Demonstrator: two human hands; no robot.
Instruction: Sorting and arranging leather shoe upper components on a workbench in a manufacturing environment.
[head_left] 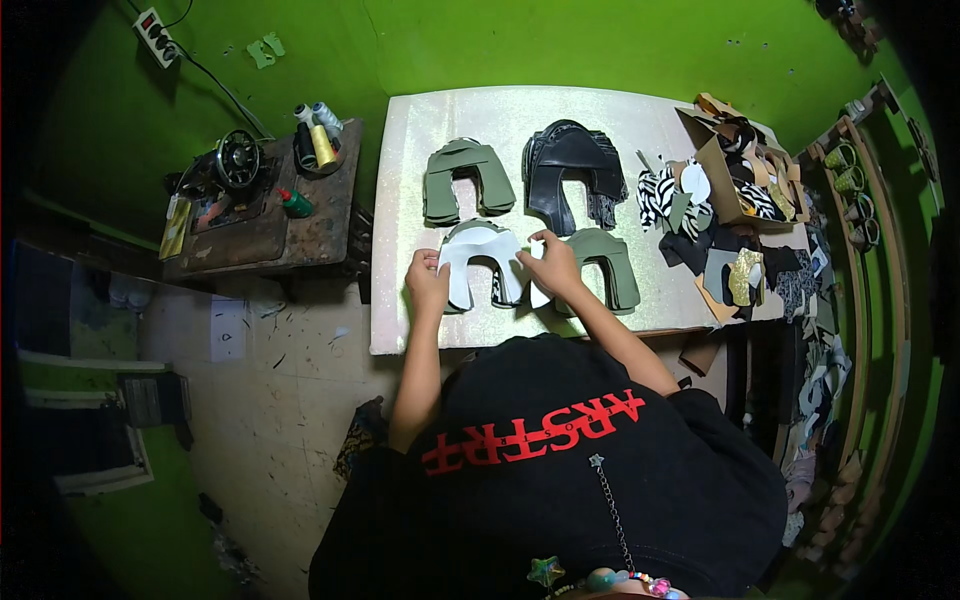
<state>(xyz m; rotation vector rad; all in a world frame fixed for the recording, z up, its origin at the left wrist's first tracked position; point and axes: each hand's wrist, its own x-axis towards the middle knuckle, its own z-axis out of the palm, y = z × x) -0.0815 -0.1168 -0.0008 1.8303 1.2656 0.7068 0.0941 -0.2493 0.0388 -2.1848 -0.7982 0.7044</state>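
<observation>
Near the table's front edge lies a stack of U-shaped cut pieces with a white U-shaped piece [473,250] uppermost. My left hand [428,282] is closed on its left edge, thumb on top. My right hand [556,266] pinches a narrow-looking white piece [539,289] just right of that stack; its full shape is hidden by the fingers. Beneath my right wrist is an olive-green stack [617,270] of U-shaped pieces. Farther back stand another olive-green stack [440,185] and a black stack [550,180] of similar shape.
The pieces lie on a pale, shiny-topped table [400,130]. At its right are an open cardboard box [715,180] and loose scraps [715,270]. A sewing machine [225,185] on a wooden stand, with thread cones [322,147], is on the left. Shelving with shoes [850,180] lines the right wall.
</observation>
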